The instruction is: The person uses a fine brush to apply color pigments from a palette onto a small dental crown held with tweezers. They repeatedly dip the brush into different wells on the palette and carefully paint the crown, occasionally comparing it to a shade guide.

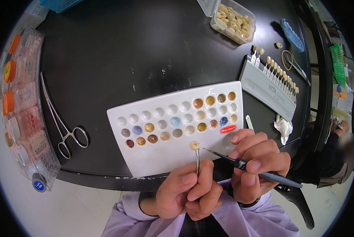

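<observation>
My left hand (193, 193) is closed around slim metal tweezers (198, 162), whose upper end carries a small cream dental crown (194, 145). A fine brush with a dark handle (280, 179) is pinched in the fingers of my right hand (260, 160). Its thin tip points left, a little apart from the crown. Both hands are over the near edge of a white mixing palette (165, 162). Rows of round wells cross the palette; several hold brown, yellow, blue and pale pastes, and others look plain white.
Right of the palette lies a grey shade guide (266, 87) with tooth tabs, near a crumpled tissue (283, 128). An open clear box of teeth (233, 21) stands behind. Scissor-handled forceps (62, 126) lie left, beside clear cases (29, 94). Another person (331, 154) is at the far right.
</observation>
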`<state>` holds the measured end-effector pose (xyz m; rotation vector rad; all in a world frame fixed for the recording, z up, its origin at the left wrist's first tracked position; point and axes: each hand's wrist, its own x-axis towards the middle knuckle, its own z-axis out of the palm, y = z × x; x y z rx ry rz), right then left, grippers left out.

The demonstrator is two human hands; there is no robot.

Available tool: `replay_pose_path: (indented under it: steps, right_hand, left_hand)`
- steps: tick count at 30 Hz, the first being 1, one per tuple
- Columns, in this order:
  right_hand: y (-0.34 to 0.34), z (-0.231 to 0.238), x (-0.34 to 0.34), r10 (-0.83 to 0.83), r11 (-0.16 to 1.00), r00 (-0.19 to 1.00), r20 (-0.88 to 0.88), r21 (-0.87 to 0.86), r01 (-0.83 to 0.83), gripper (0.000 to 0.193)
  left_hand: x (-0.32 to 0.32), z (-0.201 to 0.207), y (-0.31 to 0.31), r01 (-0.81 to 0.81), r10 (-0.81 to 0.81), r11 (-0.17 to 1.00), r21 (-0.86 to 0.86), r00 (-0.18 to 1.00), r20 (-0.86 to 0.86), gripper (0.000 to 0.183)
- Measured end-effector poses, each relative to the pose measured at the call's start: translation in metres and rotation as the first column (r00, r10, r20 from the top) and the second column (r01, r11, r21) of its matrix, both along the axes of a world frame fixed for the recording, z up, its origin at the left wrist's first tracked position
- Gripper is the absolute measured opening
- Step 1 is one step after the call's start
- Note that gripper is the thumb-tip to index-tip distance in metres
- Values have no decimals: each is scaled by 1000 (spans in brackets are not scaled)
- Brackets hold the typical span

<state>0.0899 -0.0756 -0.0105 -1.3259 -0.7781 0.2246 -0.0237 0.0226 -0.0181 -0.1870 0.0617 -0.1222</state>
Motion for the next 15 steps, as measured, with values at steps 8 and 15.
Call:
replay_pose_path:
  steps: [8,15]
  right_hand:
    - [2,-1,0,-4,1000,1000,1,-8,4,22]
    - [-6,-3,1,12,999,1000,18,36,-12,24]
  left_hand:
    - [0,0,-1,-17,18,1000,24,1000,-16,37]
    - [2,4,0,11,-3,993,116,998,-70,37]
